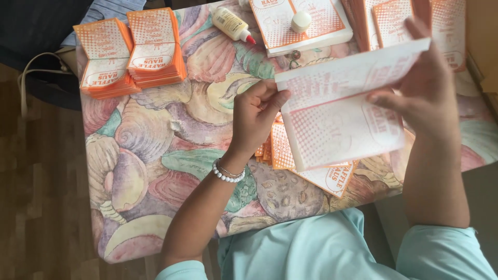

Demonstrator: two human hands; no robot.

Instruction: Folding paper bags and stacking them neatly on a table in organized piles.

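Both hands hold one white paper sheet point(342, 114) with orange dotted print, raised above the table and folded along its upper part. My left hand point(254, 116), with a bead bracelet at the wrist, pinches its left edge. My right hand point(423, 91) grips its right side, fingers spread over the fold. Under the sheet lies a pile of flat orange-printed sheets point(321, 173) on the table.
The table point(155, 155) wears a cloth with pastel shell patterns. Two stacks of folded orange paper bags point(129, 52) sit at the far left. A glue bottle point(232, 24) lies at the back, beside a stack of sheets point(306, 23) with a small white cap on it. More sheets point(404, 21) are at the back right.
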